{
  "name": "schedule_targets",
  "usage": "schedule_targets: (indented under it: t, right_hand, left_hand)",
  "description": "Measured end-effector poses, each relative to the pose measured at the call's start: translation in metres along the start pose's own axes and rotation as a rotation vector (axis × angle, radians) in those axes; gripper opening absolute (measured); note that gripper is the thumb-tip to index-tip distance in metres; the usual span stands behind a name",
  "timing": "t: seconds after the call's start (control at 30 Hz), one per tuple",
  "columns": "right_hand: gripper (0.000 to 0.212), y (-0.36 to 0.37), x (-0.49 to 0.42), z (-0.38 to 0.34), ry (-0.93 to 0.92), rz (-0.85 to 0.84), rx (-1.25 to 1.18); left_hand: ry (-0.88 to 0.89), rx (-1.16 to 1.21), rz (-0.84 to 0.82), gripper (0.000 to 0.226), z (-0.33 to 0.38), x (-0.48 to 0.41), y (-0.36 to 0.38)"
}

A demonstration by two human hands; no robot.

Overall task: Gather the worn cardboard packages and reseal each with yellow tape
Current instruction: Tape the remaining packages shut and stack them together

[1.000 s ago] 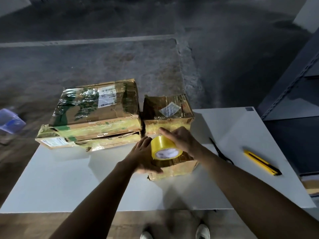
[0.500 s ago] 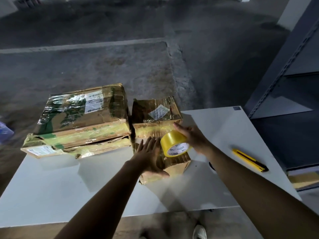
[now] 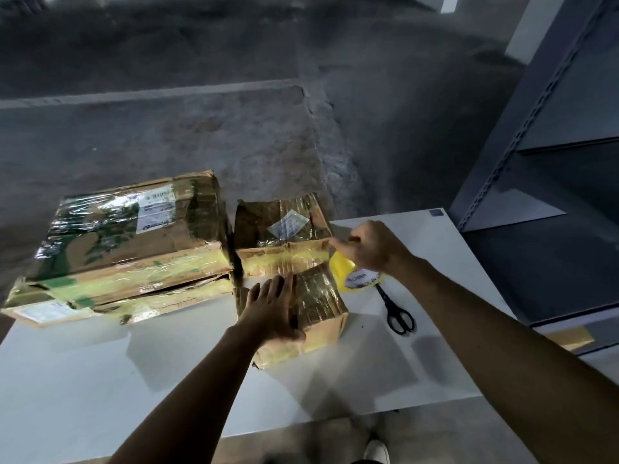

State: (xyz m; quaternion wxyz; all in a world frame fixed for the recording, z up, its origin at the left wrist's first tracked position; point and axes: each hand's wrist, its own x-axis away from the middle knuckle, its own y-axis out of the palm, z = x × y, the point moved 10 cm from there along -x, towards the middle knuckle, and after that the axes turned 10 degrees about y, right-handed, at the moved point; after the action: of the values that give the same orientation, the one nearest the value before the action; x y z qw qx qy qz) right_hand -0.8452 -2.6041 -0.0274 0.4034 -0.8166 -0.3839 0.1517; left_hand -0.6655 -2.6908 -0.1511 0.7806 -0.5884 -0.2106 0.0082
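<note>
Head view, looking down on a white table (image 3: 100, 380), with grey concrete floor (image 3: 201, 95) beyond the far edge and a grey metal rack (image 3: 552, 162) close by the right edge. Leaves a broad bare stretch of tabletop along the near edge, widest at near left, and a narrower bare strip at the right, past the scissors.

Crowding the far-left corner: a large package (image 3: 127, 236), crumpled and wrapped in shiny film with a white label, stacked on a flat package (image 3: 50, 309) whose left end reaches the table's left edge. Just to the right, nearly touching that stack: a far small package (image 3: 281, 229) with a yellow band across its front face. Directly in front of it, touching or all but touching: a near small package (image 3: 318, 313), dented, its front corner turned toward the near edge.

Left hand (image 3: 271, 309): released, fingers straight and spread, pressing flat on top of the near small package at its left side.

Right hand (image 3: 371, 246): grasping the yellow tape roll (image 3: 345, 276) from above, fingers curled, one fingertip reaching the right front corner of the far small package. Puts the roll under the palm, just right of both small packages, low over the tabletop; cannot tell whether resting on it.

Black scissors (image 3: 398, 313) lying flat just near of the roll, handles toward the near edge. One white shoe (image 3: 376, 452) below the table's near edge.
</note>
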Motion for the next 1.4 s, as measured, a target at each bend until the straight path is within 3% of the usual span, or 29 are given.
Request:
schedule_targets:
  t: [0.13, 0.3, 0.5, 0.7, 0.83, 0.97, 1.07, 1.17, 1.33, 1.4]
  right_hand:
    - [0.058, 0.028, 0.008, 0.05, 0.14, -0.024, 0.105]
    - [0.059, 0.06, 0.019, 0.098, 0.318, -0.106, -0.028]
    - [0.046, 0.077, 0.033, 0.107, 0.367, -0.092, -0.213]
    - [0.05, 0.083, 0.042, 0.101, 0.33, -0.118, -0.231]
    - [0.054, 0.061, 0.043, 0.097, 0.354, -0.064, -0.376]
    - [0.046, 0.018, 0.037, 0.089, 0.506, 0.036, -0.809]
    - [0.034, -0.008, 0.029, 0.035, 0.356, -0.074, -1.077]
    - [0.026, -0.016, 0.023, -0.024, 0.195, -0.199, -1.063]
    - [0.074, 0.023, 0.021, -0.077, 0.066, -0.217, -0.641]
    - [0.097, 0.049, 0.028, -0.087, 0.053, -0.282, -0.623]
  left_hand:
    - [0.017, 0.005, -0.005, 0.135, 0.002, -0.001, 0.002]
    - [0.016, -0.012, -0.034, 0.135, 0.005, -0.001, 0.001]
    - [0.088, 0.095, -0.123, 0.145, 0.042, -0.022, -0.004]
    - [0.163, -0.041, -0.122, 0.129, 0.07, -0.051, -0.01]
    - [0.2, -0.037, -0.038, 0.119, 0.076, -0.048, -0.031]
    - [0.238, 0.222, 0.125, 0.117, 0.073, -0.03, -0.078]
    - [0.261, 0.371, 0.316, 0.117, 0.066, -0.007, -0.115]
    - [0.196, 0.472, 0.376, 0.117, 0.046, 0.011, -0.119]
    - [0.134, 0.508, 0.195, 0.115, 0.004, 0.031, -0.082]
    - [0.076, 0.576, 0.122, 0.112, -0.015, 0.038, -0.063]
